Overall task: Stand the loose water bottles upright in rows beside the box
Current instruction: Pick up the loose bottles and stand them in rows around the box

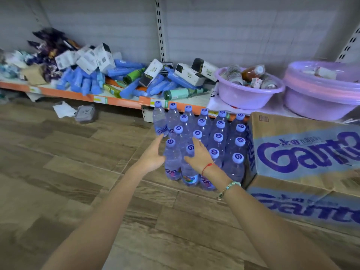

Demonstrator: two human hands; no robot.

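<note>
Both hands reach into the block of water bottles standing upright in rows on the wood-pattern floor, directly against the left side of the cardboard box. We note the left hand at the block's left edge, fingers spread and unclenched, index tip touching the label of the far-left bottle, which leans slightly out of line. Our right hand lies open over the front rows, fingers splayed across shoulders and caps; whether it presses on a bottle or merely rests there, we cannot tell. Neither hand grasps anything. Purple caps carry a white swirl mark. Box lettering reads roughly "Gante", cut off at the frame edge; bottle labels show the same purple script, partly hidden.
</note>
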